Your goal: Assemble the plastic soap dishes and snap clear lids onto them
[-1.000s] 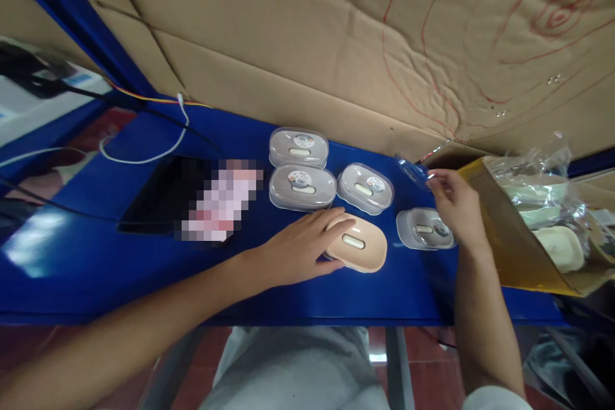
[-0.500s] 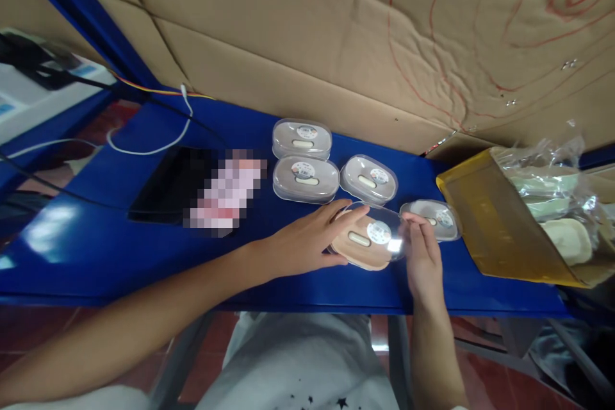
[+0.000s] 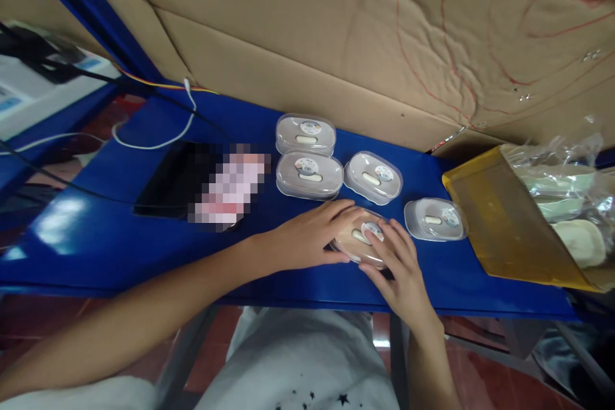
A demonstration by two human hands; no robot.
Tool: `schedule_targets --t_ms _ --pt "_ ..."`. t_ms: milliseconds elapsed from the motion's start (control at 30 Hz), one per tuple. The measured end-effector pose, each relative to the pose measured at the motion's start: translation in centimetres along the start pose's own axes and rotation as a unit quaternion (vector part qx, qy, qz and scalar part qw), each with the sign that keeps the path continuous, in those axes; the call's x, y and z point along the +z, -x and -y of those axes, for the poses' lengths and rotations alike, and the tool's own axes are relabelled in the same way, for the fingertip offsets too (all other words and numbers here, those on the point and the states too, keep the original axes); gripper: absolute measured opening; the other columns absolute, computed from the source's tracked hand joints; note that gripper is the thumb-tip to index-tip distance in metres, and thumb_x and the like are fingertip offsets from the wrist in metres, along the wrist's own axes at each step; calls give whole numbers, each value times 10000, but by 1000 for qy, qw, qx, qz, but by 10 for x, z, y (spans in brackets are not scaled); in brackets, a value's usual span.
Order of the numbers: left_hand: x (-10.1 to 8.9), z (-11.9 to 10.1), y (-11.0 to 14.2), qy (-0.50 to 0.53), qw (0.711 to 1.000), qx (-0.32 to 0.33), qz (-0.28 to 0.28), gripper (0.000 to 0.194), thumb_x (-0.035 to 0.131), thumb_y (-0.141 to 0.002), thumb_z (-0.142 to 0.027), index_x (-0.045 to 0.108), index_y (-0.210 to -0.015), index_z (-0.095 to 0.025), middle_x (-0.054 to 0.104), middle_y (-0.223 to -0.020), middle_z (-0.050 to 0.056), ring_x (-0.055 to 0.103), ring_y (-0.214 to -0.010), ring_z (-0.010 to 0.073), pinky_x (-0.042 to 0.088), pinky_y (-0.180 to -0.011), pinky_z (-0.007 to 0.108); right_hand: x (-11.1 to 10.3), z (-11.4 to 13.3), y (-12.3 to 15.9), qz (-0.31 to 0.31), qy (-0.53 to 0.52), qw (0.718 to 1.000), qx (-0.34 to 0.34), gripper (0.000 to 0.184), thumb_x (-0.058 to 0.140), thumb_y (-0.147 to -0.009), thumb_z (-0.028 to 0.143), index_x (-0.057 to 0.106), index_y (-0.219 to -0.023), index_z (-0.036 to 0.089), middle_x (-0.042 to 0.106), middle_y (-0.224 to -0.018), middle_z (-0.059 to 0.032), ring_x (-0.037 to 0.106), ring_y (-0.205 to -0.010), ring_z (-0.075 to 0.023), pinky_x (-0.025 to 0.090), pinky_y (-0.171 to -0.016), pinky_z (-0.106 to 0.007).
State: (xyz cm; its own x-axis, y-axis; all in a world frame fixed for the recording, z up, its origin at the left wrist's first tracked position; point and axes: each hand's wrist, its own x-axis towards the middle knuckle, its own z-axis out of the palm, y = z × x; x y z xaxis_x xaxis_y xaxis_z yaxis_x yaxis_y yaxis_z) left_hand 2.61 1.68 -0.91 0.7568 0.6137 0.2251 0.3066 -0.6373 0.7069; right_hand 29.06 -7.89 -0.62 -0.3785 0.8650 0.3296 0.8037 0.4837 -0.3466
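Observation:
A peach-coloured oval box with a clear lid (image 3: pixel 368 246) lies near the front of the blue table. It bears a round label and a pale oblong piece on top. My left hand (image 3: pixel 319 237) grips its left end, thumb at the near side and fingers over the lid. At the other end, my right hand (image 3: pixel 401 269) is closed around the box, with fingertips on the lid by the label. The lid appears to sit down over the box; its edge is partly hidden by my fingers.
Grey oval boxes with clear lids (image 3: pixel 310 176) stand behind, and another grey box (image 3: pixel 435 219) is at the right. A cardboard carton (image 3: pixel 500 224) holds pale green pieces in plastic. At left lie a dark flat object (image 3: pixel 163 186) and a white cable (image 3: pixel 148 150).
The clear lid, earlier raised at its right end by my right hand, is now down on the peach box. My right hand has moved left onto it; my left hand stays put.

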Motion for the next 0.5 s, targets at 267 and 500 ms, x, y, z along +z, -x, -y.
schedule_targets --t_ms 267,500 --pt "5 -2 2 -62 998 28 5 957 848 -969 -341 268 -1726 -249 394 -1740 203 434 -1608 366 401 -1320 513 2 -6 14 -4 28 999 -28 842 727 -1040 266 290 -1747 400 328 -1819 -44 319 -1672 -376 479 -1258 -669" --pt "3 -2 0 -68 996 55 -11 922 798 -1007 -311 245 -1743 -269 416 -1741 179 424 -1619 344 410 -1320 497 7 -8 17 -32 57 997 -27 919 777 -1001 239 276 -1755 396 376 -1795 -53 366 -1650 -384 492 -1260 -649"
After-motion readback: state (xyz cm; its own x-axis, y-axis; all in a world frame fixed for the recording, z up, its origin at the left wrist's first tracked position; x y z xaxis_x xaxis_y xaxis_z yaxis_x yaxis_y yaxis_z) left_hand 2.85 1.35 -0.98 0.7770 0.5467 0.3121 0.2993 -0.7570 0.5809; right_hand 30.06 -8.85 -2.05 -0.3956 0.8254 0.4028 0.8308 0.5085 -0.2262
